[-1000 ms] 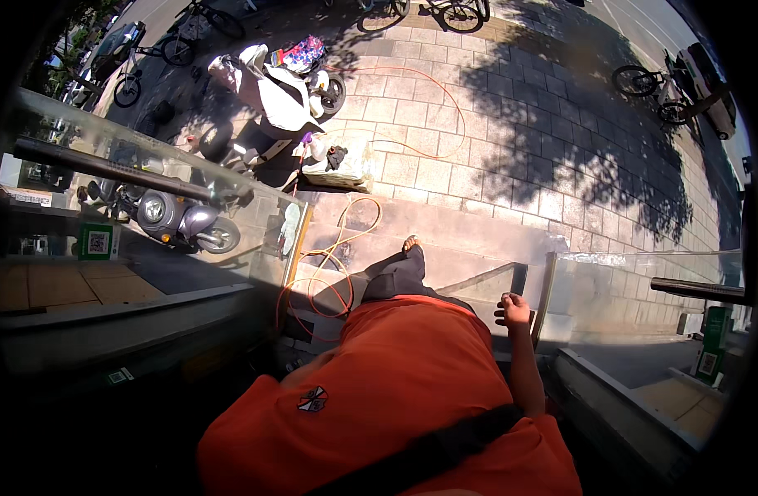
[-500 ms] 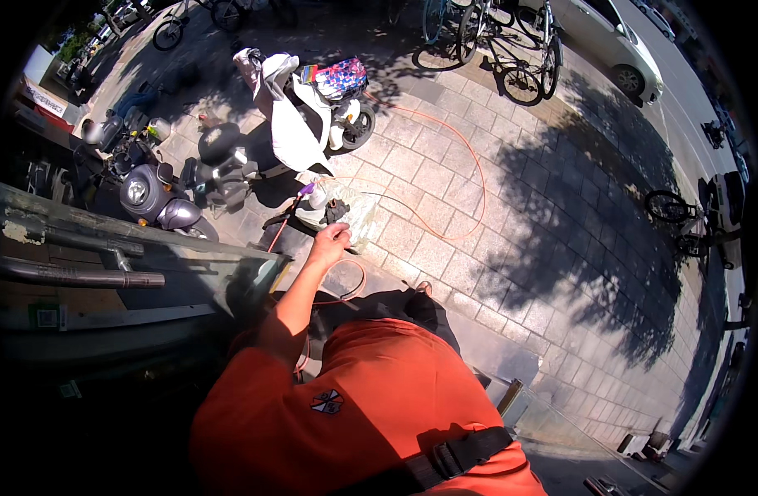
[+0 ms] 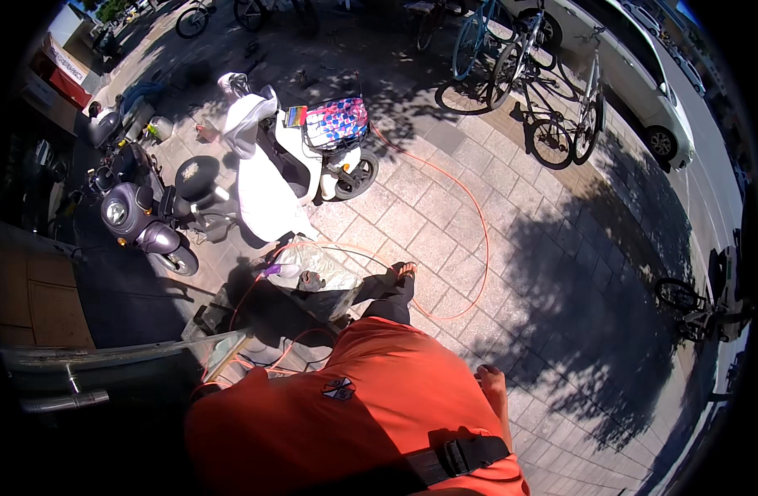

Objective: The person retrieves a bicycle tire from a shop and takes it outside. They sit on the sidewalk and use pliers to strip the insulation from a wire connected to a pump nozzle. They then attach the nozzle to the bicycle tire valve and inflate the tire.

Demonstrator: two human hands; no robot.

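Observation:
My right hand (image 3: pixel 490 381) hangs beside my orange shirt over the paving, its fingers loosely bent and apart, with nothing seen in them. My left hand is out of view. Ahead of my body, a pale plastic sheet or bag (image 3: pixel 338 269) lies spread over something low. On it rest a crumpled dark cloth (image 3: pixel 311 281) and a white bottle-like thing (image 3: pixel 289 270) with a purple end (image 3: pixel 270 270). A thin orange hose (image 3: pixel 484 240) passes by it and loops widely across the paving; neither hand touches any of these.
A white scooter (image 3: pixel 271 178) with a pale cover and a colourful patterned basket bag (image 3: pixel 336 122) stands ahead. To the left are a dark purple scooter (image 3: pixel 139 219) and a door edge with a metal handle (image 3: pixel 69 402). Bicycles (image 3: pixel 519 74) and a white car (image 3: pixel 643 91) stand far right.
My left hand, earlier by the dark cloth, has drawn back out of view. My right hand has come into view. My sandalled foot has stepped forward beside the plastic sheet.

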